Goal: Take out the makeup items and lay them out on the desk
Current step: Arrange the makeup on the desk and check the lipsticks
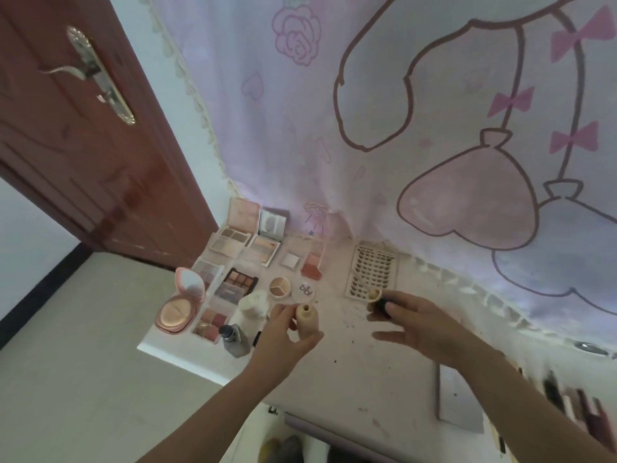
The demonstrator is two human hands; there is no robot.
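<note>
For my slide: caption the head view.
Left hand holds an uncapped foundation bottle, right hand its dark cap, beside laid-out palettes.

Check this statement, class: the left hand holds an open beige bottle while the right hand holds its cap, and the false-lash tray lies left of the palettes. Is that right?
One detail is wrong. In the head view, the lash tray lies right of the palettes, not left. The left hand does hold the open beige bottle, and the right hand holds the cap.
</note>
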